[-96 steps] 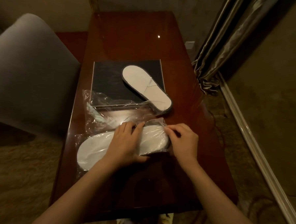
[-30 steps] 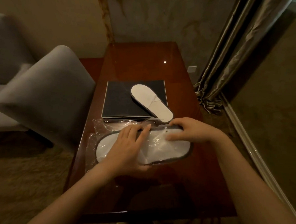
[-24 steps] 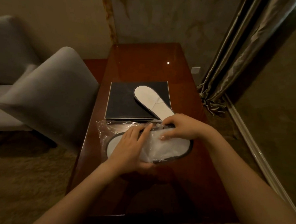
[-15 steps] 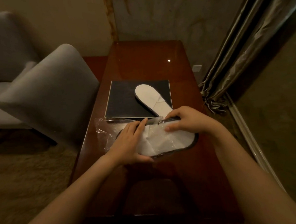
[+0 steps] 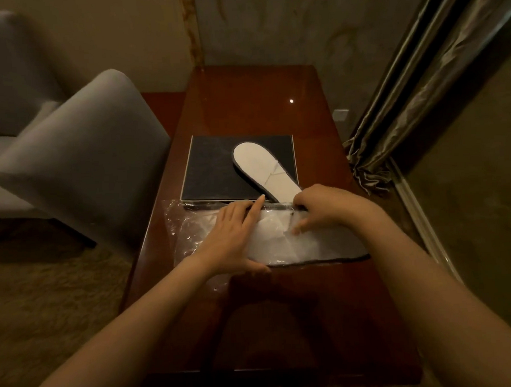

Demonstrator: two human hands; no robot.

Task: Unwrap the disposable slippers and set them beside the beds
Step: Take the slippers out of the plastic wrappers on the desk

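A white disposable slipper with a dark rim lies across the wooden table, partly inside a clear plastic wrapper. My left hand lies flat on the wrapper and the slipper's left part, pinning them down. My right hand grips the slipper's far edge, and its right end sticks out of the wrapper. A second white slipper, unwrapped, lies diagonally on a black square mat further back.
A grey upholstered chair stands close to the table's left side. Curtains hang at the right, above a floor trim. The wall closes off the table's far end. Carpet covers the floor on both sides.
The slipper has slid to the right out of the wrapper, pulled by my right hand. My left hand has stayed on the wrapper. The view has tilted up a little.
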